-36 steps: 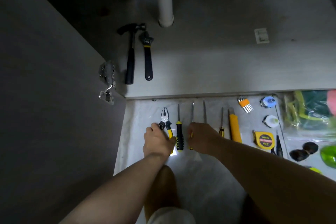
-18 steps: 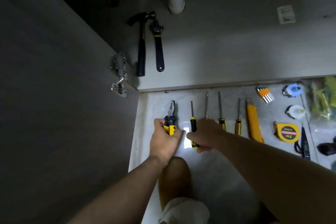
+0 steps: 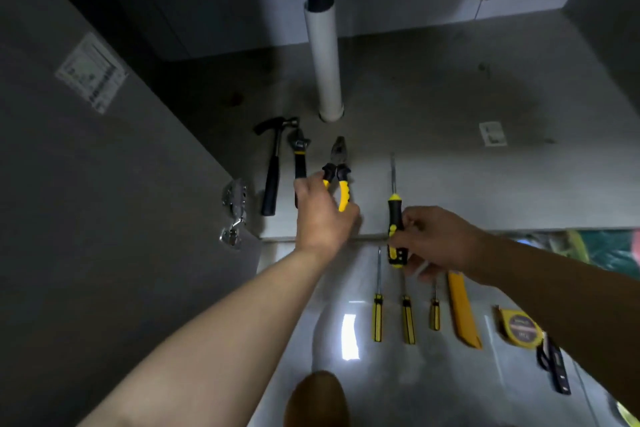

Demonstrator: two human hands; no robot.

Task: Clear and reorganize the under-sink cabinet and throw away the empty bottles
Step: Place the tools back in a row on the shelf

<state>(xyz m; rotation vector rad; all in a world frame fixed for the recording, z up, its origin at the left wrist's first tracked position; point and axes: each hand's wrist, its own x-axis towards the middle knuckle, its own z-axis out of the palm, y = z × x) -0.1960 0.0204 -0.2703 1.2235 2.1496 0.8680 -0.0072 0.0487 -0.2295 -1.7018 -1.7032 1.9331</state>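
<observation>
We are lifting two tools off tile floor (image 3: 346,274), where they were lying a moment ago, and carrying them over cabinet floor (image 3: 450,177). Left hand (image 3: 322,215) gripping pliers (image 3: 337,170) by yellow handles, just beside adjustable wrench (image 3: 299,156) and hammer (image 3: 273,166) lying inside. Right hand (image 3: 440,239) pinching black-yellow screwdriver (image 3: 394,215) by handle, shaft pointing inward. We are judging tool row inside growing; three screwdrivers (image 3: 377,317), utility knife (image 3: 462,312), tape measure (image 3: 519,328) waiting outside.
</observation>
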